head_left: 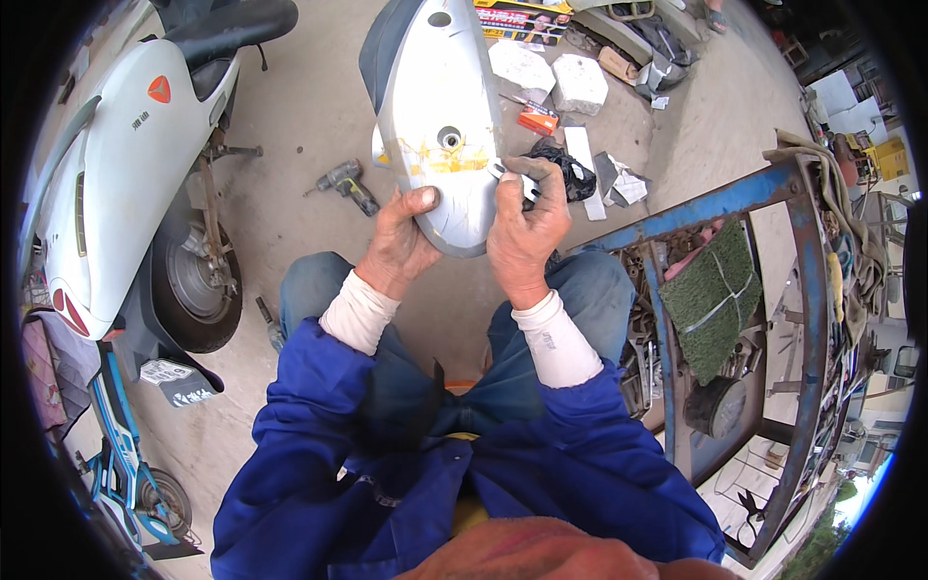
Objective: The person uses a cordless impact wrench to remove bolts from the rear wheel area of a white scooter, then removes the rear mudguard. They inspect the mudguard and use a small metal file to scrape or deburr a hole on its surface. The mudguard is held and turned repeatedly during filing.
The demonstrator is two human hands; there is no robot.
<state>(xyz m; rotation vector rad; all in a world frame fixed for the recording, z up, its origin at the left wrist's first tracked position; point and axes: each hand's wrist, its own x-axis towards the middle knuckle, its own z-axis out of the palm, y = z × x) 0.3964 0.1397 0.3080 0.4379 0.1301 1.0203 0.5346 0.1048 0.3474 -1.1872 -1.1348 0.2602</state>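
A silver-white scooter body panel stands out in front of my knees, its rounded end toward me. Yellow-brown smears cross its face below a round recessed hole. My left hand is closed round the panel's lower left edge, thumb on the face. At the right edge, my right hand pinches a small white and black object, its pale tip close to the smears. The fingers cover much of it, so its kind is unclear.
A white scooter stands at left, with a blue kick scooter nearer me. A cordless drill lies on the floor. White blocks, a black plastic bag and a small orange box sit beyond. A blue metal frame borders my right.
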